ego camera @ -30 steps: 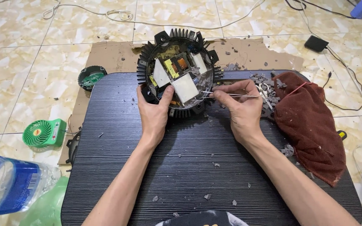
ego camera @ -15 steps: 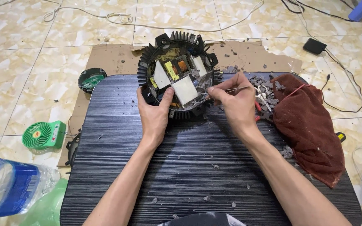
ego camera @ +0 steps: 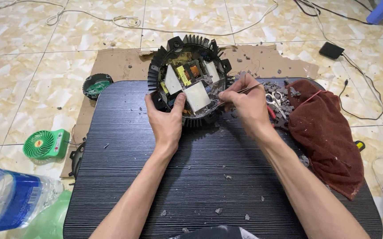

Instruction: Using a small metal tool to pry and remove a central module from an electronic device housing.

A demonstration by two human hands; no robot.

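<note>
Head view first, it's the only one: black finned round housing (ego camera: pixel 187 79) sits at the far edge of the ribbed black mat (ego camera: pixel 200 177), and everything else I'll place off that housing. Inside it you can see white blocks, a yellow part and an orange one on a board.

Left hand (ego camera: pixel 167 121) is curled around the housing's near-left rim, thumb lying up against the white block in the middle, so it's clamping the thing down.

Right hand (ego camera: pixel 247 104) is pinched shut on a thin metal pick (ego camera: pixel 238 92), just right of the housing. A second ago that pick lay out flat, pointing away to the right; half a second ago the hand had slid in closer; now the tip is angled down at the housing's right inner edge. Looks to me like the prying has moved into the potting there, housing itself hasn't budged.

Right of the housing: grey crumbs, small scissors (ego camera: pixel 276 99), then a dark red rag (ego camera: pixel 324 132). Left of it, a little round green-and-black part (ego camera: pixel 96 85) on cardboard (ego camera: pixel 116 66), and further near-left a green mini fan (ego camera: pixel 45 144).
</note>
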